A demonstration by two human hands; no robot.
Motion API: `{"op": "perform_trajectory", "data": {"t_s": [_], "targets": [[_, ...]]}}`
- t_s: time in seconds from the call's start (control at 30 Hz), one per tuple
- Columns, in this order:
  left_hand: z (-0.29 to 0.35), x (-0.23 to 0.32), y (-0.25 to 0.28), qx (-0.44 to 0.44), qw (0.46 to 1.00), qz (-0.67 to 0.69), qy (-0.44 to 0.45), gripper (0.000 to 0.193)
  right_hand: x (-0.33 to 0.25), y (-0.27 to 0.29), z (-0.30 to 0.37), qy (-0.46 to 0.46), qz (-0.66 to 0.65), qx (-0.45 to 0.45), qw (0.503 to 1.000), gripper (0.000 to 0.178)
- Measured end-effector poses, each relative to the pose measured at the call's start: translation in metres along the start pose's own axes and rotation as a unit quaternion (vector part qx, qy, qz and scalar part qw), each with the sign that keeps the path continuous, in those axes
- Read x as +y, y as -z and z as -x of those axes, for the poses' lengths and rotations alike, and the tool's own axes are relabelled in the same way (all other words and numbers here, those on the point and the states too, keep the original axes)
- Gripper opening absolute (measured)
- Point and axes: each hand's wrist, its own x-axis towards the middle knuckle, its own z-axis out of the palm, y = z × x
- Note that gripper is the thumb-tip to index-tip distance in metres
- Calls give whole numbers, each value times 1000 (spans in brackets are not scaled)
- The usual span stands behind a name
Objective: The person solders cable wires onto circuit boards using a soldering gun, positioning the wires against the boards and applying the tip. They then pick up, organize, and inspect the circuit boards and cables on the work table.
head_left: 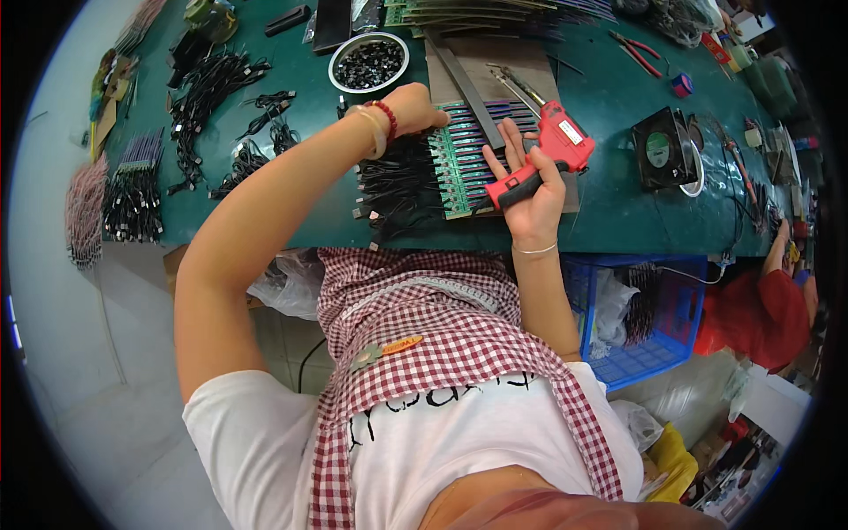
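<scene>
A row of small green circuit boards (pixel 450 168) lies on a brown board (pixel 565 93) at the front of the bench. Black cables (pixel 399 181) run off the row's left side, and purplish strips extend to its right. My left hand (pixel 413 108) is at the row's far left corner with its fingers curled together; what they pinch is hidden. Palm up over the row's right side, my right hand (pixel 537 219) holds a red soldering gun (pixel 565 141), its thumb across the handle and other fingers partly extended. A flat grey metal bar (pixel 464 88) lies slanting across the far part.
A metal bowl (pixel 334 78) of small black parts stands behind my left hand. Cable bundles (pixel 208 97) lie left. Red-handled pliers (pixel 645 57) and a black fan (pixel 662 150) are right. Below the bench sits a blue crate (pixel 649 367); a person in red (pixel 768 309) is far right.
</scene>
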Motion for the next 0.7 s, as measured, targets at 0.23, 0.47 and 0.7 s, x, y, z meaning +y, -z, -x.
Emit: {"op": "perform_trajectory", "data": {"t_s": [0.23,0.47,0.7], "targets": [[27,-17,-22,43,993,81,-74,93,-1,-3,3,-2,-16,14,1000,26],[20,2,-32,26,972,220,84,80,0,-3,1,-2,-11,11,1000,29],[25,25,-14,-10,983,128,133,84,0,-5,3,0,-2,25,1000,29]]}}
